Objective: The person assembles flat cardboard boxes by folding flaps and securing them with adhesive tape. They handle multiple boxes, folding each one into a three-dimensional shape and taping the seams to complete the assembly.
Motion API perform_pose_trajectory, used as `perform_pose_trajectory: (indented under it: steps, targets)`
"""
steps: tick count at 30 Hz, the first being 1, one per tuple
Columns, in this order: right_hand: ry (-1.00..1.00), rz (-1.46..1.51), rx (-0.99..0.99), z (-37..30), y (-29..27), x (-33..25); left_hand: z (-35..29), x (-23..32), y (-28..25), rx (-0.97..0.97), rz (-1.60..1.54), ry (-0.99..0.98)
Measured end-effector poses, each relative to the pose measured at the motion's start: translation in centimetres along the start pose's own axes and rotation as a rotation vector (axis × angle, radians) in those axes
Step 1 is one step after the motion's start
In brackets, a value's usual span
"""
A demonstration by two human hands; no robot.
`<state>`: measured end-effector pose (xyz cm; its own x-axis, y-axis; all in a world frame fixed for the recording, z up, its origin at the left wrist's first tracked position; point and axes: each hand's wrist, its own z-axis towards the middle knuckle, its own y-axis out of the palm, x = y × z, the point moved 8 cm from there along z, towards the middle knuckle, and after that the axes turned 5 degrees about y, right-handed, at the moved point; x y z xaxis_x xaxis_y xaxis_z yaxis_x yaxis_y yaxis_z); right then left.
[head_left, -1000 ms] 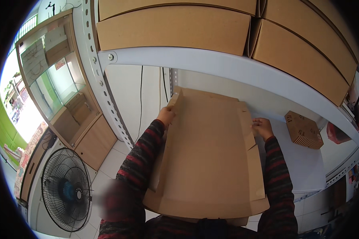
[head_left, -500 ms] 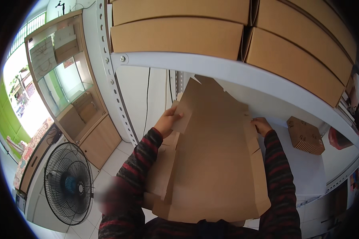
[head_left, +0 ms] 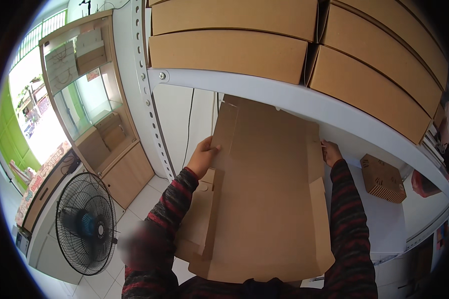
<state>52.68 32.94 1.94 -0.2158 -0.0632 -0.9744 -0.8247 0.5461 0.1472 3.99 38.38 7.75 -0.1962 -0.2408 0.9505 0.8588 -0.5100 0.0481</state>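
Note:
A large unfolded brown cardboard box blank (head_left: pixel 269 189) spans the space before me, its near edge close to my body. At its far left edge my left hand (head_left: pixel 203 156) grips the cardboard, thumb on top. My right hand (head_left: pixel 331 153) pinches the far right edge, with its fingers partly hidden behind the board. Creased side flaps run along both long edges. Beneath the blank's left side lies more brown cardboard (head_left: pixel 192 219), mostly covered.
Closed brown boxes (head_left: pixel 229 55) are stacked on the white metal shelf (head_left: pixel 224 79) above the blank. A patterned brown box (head_left: pixel 382 178) sits on the white surface to the right. At left stand a black fan (head_left: pixel 86 224) and a wooden glass cabinet (head_left: pixel 92 99).
The blank's far end has flattened out, and its far left flap, bent inward before, now lies nearly level. My left hand has shifted slightly left and down, still gripping. The view has shifted a little.

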Motion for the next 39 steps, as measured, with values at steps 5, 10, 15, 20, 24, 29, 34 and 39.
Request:
perform_pose_trajectory:
  steps: [5,10,15,20,24,29,34,39]
  targets:
    - [-0.130,-0.104,-0.044,0.9,-0.1,-1.5,1.0,-4.1,-2.0,0.144,0.247,0.076]
    - [-0.137,-0.228,-0.116,-2.8,2.4,-3.1,-0.3,3.4,4.0,0.172,0.976,0.650]
    - [-0.063,-0.035,-0.322,-8.8,4.7,-3.5,6.3,3.4,17.0,-0.390,0.649,0.254]
    - [-0.134,-0.290,-0.250,-12.2,8.7,-1.6,11.7,-3.8,22.9,-0.352,0.473,-0.183]
    - [-0.253,-0.520,-0.203,-9.7,9.0,0.5,13.8,-11.1,22.4,-0.277,0.582,-0.289]
    - [-0.261,-0.705,-0.238,-11.9,9.2,-0.7,12.3,-14.0,22.4,-0.080,0.223,-0.294]
    - [-0.242,-0.494,-0.109,-9.6,7.4,-1.2,12.7,-14.0,22.5,-0.079,0.167,-0.278]
    - [-0.639,-0.622,0.302,0.3,2.7,0.8,11.4,-11.0,23.0,-0.035,0.438,-0.157]
